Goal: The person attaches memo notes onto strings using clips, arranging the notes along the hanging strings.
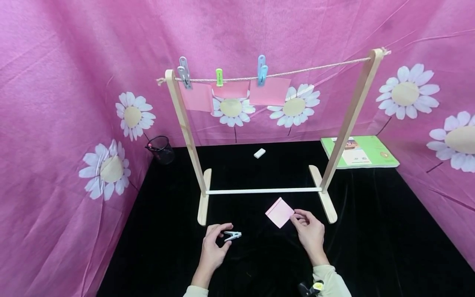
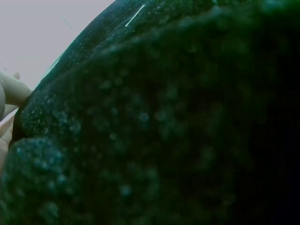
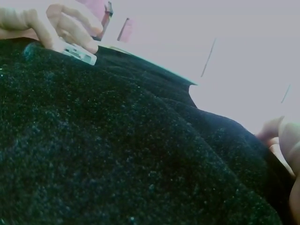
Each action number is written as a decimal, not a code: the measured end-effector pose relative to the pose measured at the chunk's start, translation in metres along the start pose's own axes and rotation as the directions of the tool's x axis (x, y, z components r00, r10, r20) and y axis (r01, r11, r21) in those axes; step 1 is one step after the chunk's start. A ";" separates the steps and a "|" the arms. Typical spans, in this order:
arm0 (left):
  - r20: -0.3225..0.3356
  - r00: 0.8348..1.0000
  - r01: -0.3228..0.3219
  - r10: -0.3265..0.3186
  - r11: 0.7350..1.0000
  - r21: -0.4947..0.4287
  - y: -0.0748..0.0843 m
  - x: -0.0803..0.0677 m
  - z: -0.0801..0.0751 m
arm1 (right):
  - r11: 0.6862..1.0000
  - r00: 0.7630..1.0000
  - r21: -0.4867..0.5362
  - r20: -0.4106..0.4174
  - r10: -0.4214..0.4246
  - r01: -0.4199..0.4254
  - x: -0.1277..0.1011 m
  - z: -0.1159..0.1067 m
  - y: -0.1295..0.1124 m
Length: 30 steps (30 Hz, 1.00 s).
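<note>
Pink paper first: a square sticky note (image 1: pixel 279 212) lies on the black velvet tabletop (image 1: pixel 371 231), and my right hand (image 1: pixel 309 233) pinches its near right corner between thumb and fingertips. The note sits just in front of the wooden drying rack (image 1: pixel 183 123), close to the rack's right foot.

My left hand (image 1: pixel 215 243) is curled around a small white clothespin (image 1: pixel 232 236), thumb and forefinger gripping it low against the cloth, just beside the rack's left foot. In the right wrist view that same hand (image 3: pixel 51 23) shows in the far corner with the clothespin (image 3: pixel 77 51) under its fingers. The left wrist view is mostly dark velvet, too close and blurred to tell much.

The two hands are near each other, the note and the clothespin apart.

Across the rack runs a twine line (image 1: pixel 297 72) holding three pink notes: one under a grey peg (image 1: pixel 184 72), one under a green peg (image 1: pixel 219 77), one under a blue peg (image 1: pixel 262 69). Behind the rack lies a white eraser (image 1: pixel 259 153). A black mesh pen cup (image 1: pixel 161 149) stands at the back left, and a green booklet (image 1: pixel 361 152) lies at the back right. Pink cloth printed with white daisies (image 1: pixel 74 82) walls in the space on three sides.
</note>
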<state>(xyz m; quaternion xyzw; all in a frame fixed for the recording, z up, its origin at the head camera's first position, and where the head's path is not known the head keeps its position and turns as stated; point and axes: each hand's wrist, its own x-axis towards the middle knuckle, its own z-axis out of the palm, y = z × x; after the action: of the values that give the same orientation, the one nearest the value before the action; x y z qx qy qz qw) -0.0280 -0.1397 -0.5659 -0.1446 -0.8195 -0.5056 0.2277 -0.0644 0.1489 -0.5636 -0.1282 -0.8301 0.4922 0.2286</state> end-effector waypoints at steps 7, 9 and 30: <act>-0.071 0.997 0.015 -0.013 1.000 0.023 0.002 0.001 -0.001 | 1.000 1.000 -0.001 -0.009 0.003 -0.003 -0.002 -0.002 0.000; -0.084 0.996 0.011 -0.006 0.998 0.064 -0.001 0.000 0.000 | 1.000 1.000 -0.006 -0.019 -0.004 0.004 -0.001 -0.002 0.000; -0.131 0.988 0.011 -0.083 0.879 -0.478 -0.011 -0.001 -0.003 | 1.000 1.000 0.023 -0.005 -0.009 0.010 -0.003 -0.001 0.004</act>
<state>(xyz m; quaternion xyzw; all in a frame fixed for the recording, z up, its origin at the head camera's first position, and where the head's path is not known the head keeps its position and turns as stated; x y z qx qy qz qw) -0.0318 -0.1476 -0.5737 -0.1384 -0.6547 -0.7057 0.2328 -0.0618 0.1505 -0.5674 -0.1228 -0.8245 0.5003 0.2343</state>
